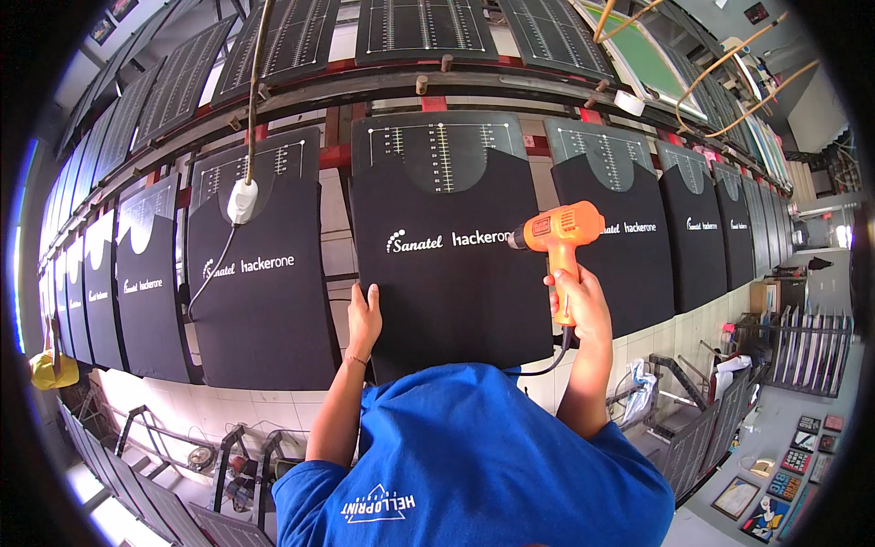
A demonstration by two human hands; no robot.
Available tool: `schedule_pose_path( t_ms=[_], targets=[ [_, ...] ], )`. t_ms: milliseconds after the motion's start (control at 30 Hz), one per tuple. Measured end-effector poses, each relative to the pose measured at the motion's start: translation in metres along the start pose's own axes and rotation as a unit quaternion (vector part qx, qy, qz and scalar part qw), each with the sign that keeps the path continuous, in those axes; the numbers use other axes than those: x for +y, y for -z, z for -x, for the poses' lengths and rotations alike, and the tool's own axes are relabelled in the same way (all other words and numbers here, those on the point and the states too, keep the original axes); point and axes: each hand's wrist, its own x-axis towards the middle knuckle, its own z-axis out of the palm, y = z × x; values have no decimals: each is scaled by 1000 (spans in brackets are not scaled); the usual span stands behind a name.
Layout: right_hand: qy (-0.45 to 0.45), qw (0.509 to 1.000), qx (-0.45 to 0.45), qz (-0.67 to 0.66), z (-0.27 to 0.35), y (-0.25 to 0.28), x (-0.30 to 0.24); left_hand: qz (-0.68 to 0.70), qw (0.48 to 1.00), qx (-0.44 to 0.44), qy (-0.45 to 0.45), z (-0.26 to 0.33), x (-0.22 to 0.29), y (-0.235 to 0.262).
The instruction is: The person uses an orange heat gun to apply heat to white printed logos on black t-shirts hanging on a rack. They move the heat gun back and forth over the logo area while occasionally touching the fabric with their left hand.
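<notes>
My right hand (581,305) is wrapped round the handle of an orange heat gun (565,225). Its nozzle points left at the right end of the white print on a black T-shirt (447,310). That shirt lies flat over a dark printing board (492,132), whose ruled upper end shows above the neckline. At the shirt's left edge rests my left hand (365,319), fingers stretched and nothing visible in them. A dark cord (563,351) runs down from the gun's handle. I cannot tell whether the nozzle touches the cloth.
More boards with printed black shirts stand in line on both sides, one shirt (260,319) close at left. A white power socket (241,201) hangs from a cable over it. Beyond a dark rail (365,89) lies another row of boards. A yellow cloth-like item (53,369) is far left.
</notes>
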Motion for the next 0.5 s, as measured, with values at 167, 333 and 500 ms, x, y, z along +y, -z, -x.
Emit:
schedule_pose_path(
  t_ms=[167,333,500],
  targets=[
    [-15,1000,-8,5,2,-5,-2,-19,999,28,-21,1,-2,-2],
    [-5,1000,-25,6,1,-8,-3,-27,999,26,-21,-1,-6,-4],
    [3,1000,-16,23,1,-15,-2,-18,998,41,-34,0,-5,-5]
  ],
)
